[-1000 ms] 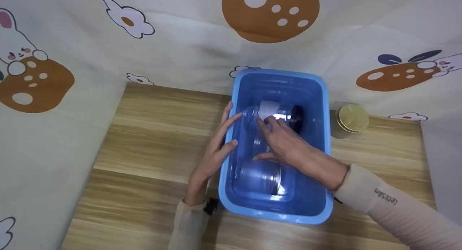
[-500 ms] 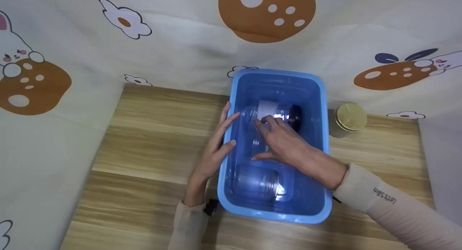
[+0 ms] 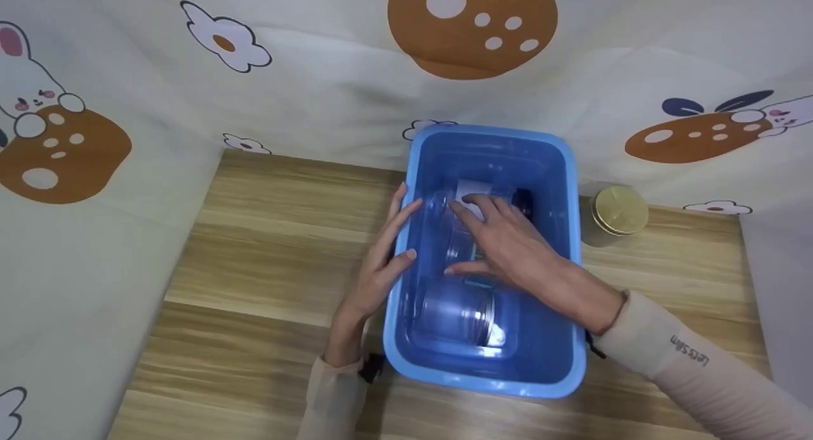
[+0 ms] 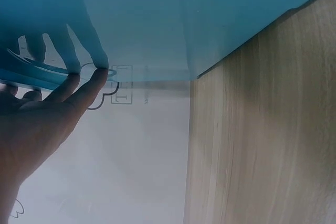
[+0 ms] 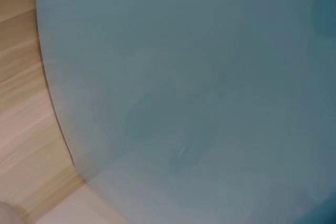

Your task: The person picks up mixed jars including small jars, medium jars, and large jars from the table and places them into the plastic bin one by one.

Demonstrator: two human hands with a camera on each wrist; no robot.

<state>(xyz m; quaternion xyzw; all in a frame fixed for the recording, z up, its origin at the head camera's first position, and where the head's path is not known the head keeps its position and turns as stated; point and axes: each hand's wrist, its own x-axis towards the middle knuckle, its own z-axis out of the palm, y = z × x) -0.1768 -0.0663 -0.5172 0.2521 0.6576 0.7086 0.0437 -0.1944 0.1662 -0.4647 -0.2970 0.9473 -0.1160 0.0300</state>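
A blue plastic tub [image 3: 489, 384] stands on the wooden table, its walls partly see-through in the wrist views. My left hand [image 3: 381, 272] rests at its left rim with the fingers long and straight; in the left wrist view, the fingertips [image 4: 100, 75] touch the outer wall. Inside the tub, my right hand [image 3: 517, 249] is spread over the jars, thumb apart from the fingers. Beneath it lie a clear jar with a dark lid [image 3: 523, 203] and pale label, and another with a teal label [image 3: 481, 279], largely hidden. Closer in, a clear jar [image 3: 448, 313] lies on its side.
To the right of the tub, a jar with a gold lid [image 3: 621, 210] stands by the back of the table. A printed cloth [image 3: 317, 91] hangs behind and at the sides. The wooden table [image 3: 273, 249] extends to the left.
My right hand has shifted slightly up and right, uncovering more of the teal label and covering part of the dark lid. My left hand has stayed at the rim.
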